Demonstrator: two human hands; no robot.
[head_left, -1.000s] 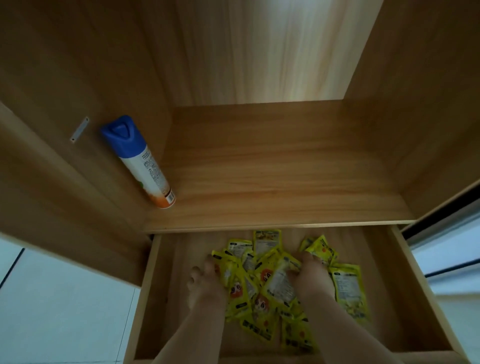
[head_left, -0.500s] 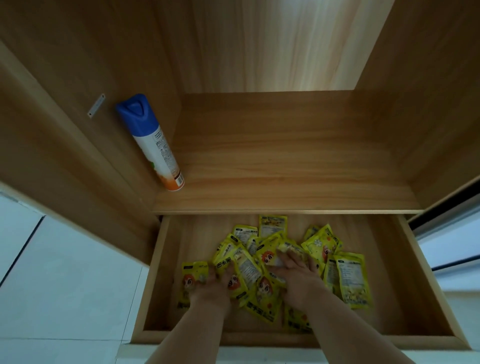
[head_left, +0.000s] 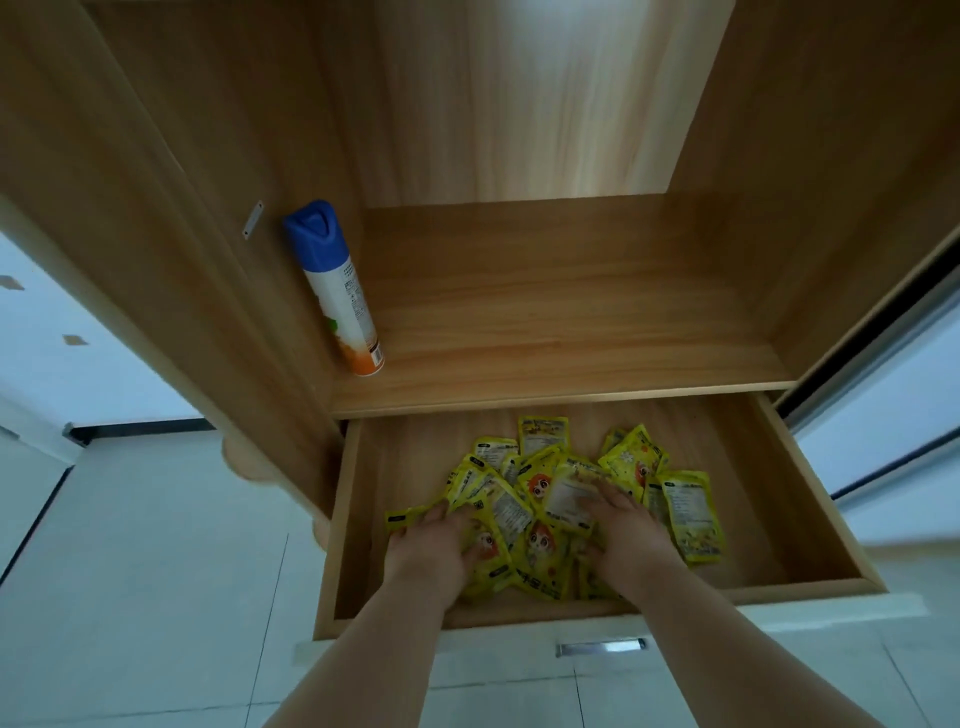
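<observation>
An open wooden drawer (head_left: 769, 467) holds a heap of several small yellow snack packets (head_left: 540, 467) with cartoon faces and white labels. My left hand (head_left: 436, 543) lies palm down on the packets at the left of the heap, fingers spread. My right hand (head_left: 621, 525) rests flat on the packets to the right of the middle, fingers stretched over a white-labelled packet. One packet (head_left: 693, 512) lies flat at the right side of the heap, apart from my fingers.
Above the drawer is a bare wooden shelf (head_left: 571, 322). A spray can (head_left: 337, 291) with a blue cap stands at its left front corner against the cabinet side. The drawer's white front has a metal handle (head_left: 602, 648). White tiled floor lies to the left.
The view has pulled back and up, showing the drawer front. Both hands have slid towards the drawer's front over the packets, spreading the heap; a packet now shows at the far left.
</observation>
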